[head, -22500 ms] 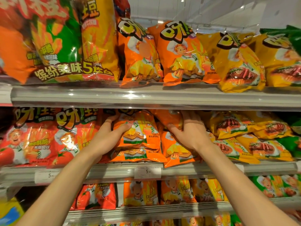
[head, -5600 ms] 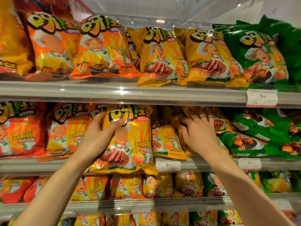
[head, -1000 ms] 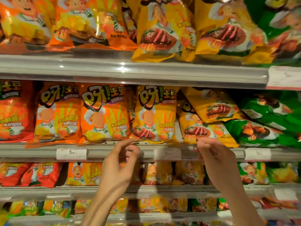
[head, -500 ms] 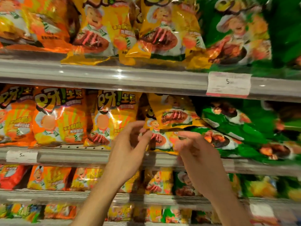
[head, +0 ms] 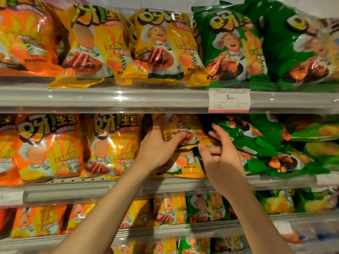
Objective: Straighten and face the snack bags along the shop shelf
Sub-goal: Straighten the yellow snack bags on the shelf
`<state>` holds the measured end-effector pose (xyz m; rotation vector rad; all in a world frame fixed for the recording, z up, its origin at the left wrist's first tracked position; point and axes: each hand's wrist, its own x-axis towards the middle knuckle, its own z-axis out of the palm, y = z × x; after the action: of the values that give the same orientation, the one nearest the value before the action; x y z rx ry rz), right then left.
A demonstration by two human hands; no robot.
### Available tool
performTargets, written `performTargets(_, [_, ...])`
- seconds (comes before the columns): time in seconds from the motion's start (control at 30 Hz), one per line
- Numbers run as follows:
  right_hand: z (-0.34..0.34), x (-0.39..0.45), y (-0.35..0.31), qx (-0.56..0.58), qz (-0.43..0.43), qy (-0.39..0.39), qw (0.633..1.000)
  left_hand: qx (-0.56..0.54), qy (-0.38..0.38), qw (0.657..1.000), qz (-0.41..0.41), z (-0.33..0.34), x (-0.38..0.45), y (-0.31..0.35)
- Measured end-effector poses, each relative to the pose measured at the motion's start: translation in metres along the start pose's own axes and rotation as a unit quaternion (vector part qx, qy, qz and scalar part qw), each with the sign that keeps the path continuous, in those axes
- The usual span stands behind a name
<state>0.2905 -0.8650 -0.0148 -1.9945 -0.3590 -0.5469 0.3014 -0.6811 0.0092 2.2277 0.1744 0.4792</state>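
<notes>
On the middle shelf (head: 73,187) a slumped yellow snack bag (head: 180,129) lies tilted on top of another yellow bag (head: 187,162). My left hand (head: 157,149) grips the slumped bag's left side, thumb across its front. My right hand (head: 222,158) hovers at the bag's right edge, fingers spread and curled, touching where yellow meets the tumbled green bags (head: 256,143). To the left stand an upright yellow bag (head: 113,145) and an upright orange bag (head: 49,147), both facing forward.
The top shelf carries orange, yellow (head: 157,46) and green bags (head: 231,46), with a white price tag (head: 229,100) on its rail. Green bags at the middle shelf's right lie in a heap. Lower shelves (head: 165,231) hold smaller bags.
Both hands have risen from the shelf rail to the slumped yellow bag. My left hand has taken hold of it. The view has shifted right toward the green bags.
</notes>
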Motion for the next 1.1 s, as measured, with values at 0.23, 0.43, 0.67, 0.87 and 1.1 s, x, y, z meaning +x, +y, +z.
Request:
performTargets(0.23, [-0.002, -0.001, -0.005, 0.035, 0.047, 0.025, 0.998, -0.089, -0.047, 0.993, 0.054, -0.032, -0.014, -0.028])
performTargets(0.43, [0.004, 0.001, -0.014, 0.003, 0.075, -0.059, 0.995, -0.170, -0.140, 0.972, 0.081, -0.069, -0.040, -0.056])
performTargets(0.67, [0.033, -0.001, -0.031, -0.048, 0.092, -0.122, 0.987, -0.132, -0.185, 0.972, 0.060, -0.084, -0.056, -0.066])
performTargets(0.87, [0.044, -0.015, -0.036, 0.007, 0.078, -0.092, 0.993, -0.111, -0.089, 0.990, 0.015, -0.064, -0.052, -0.056])
performTargets(1.1, [0.051, -0.014, -0.045, 0.045, 0.049, -0.117, 0.991, -0.127, -0.002, 0.990, 0.057, -0.078, -0.060, -0.076])
